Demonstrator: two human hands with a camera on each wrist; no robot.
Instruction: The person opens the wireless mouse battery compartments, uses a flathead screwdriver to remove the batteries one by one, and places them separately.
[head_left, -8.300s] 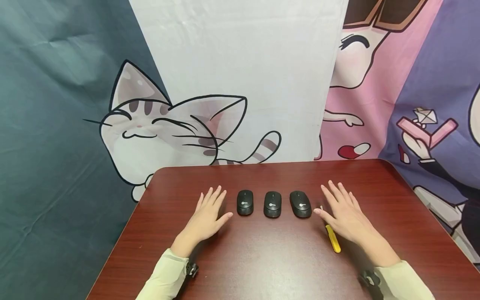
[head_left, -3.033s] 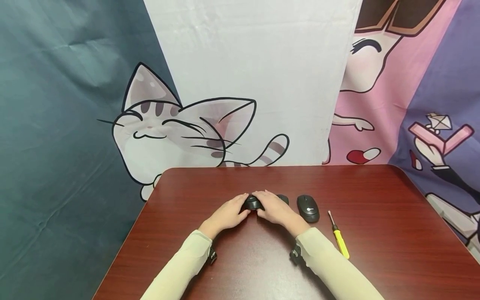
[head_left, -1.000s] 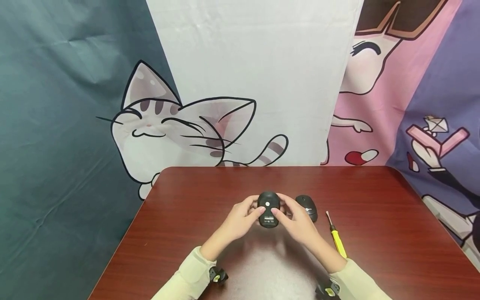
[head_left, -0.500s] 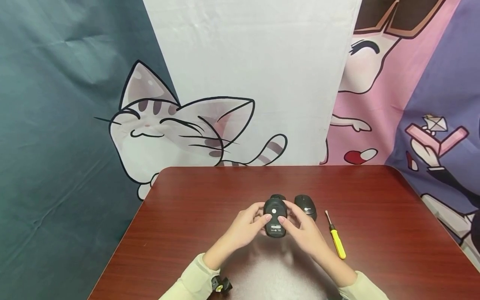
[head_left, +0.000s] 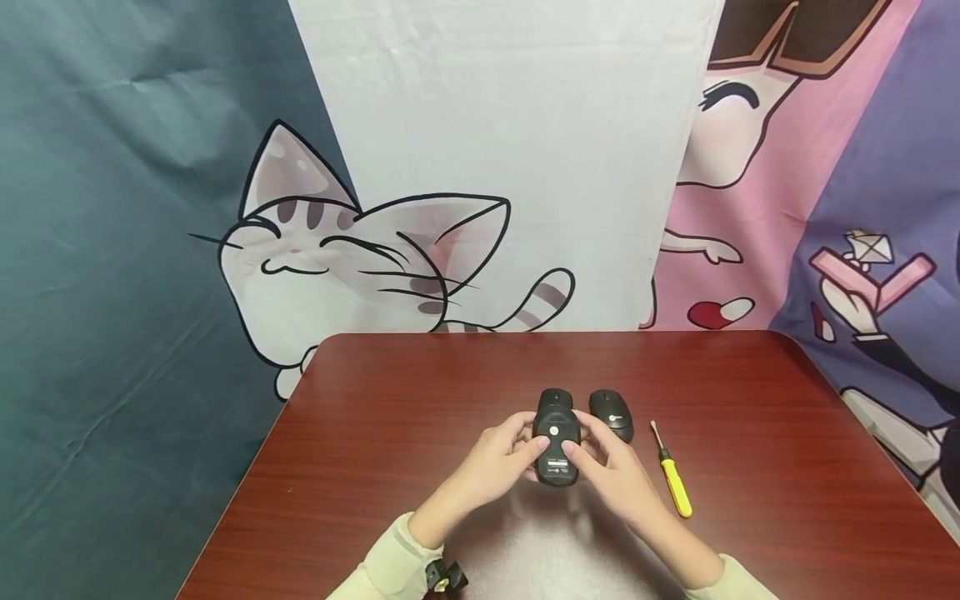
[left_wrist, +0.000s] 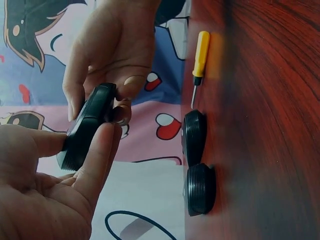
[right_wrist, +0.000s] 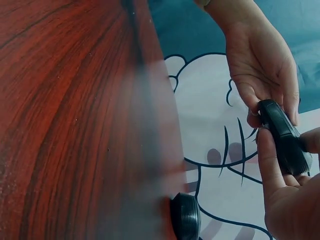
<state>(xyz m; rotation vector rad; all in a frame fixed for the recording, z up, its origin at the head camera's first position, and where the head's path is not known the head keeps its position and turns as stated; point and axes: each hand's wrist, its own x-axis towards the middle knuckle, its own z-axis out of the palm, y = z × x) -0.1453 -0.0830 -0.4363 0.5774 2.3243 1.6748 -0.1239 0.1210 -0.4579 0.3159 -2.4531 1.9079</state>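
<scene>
A black computer mouse (head_left: pixel 557 467) is held above the table between both hands, its underside with a white label and a round white spot turned up toward the head camera. My left hand (head_left: pixel 491 462) grips its left side, thumb on the underside and fingers beneath. From the right, my right hand (head_left: pixel 615 475) holds it the same way. Both wrist views show the held mouse (left_wrist: pixel 89 127) edge-on, clear of the tabletop. Just behind it, a second black mouse (head_left: pixel 555 398) lies partly covered on the table. A third black mouse (head_left: pixel 611 414) rests beyond my right hand's fingers.
On the right of the reddish-brown table (head_left: pixel 360 450) lies a screwdriver (head_left: pixel 677 487) with a yellow handle, its tip pointing away. A printed cloth backdrop (head_left: pixel 480 150) with a cartoon cat hangs behind the table's far edge.
Both hands reached from flat poses to the leftmost mouse, lifted it and turned its underside up. Over the last second they brought it nearer and slightly right, uncovering more of the middle mouse.
</scene>
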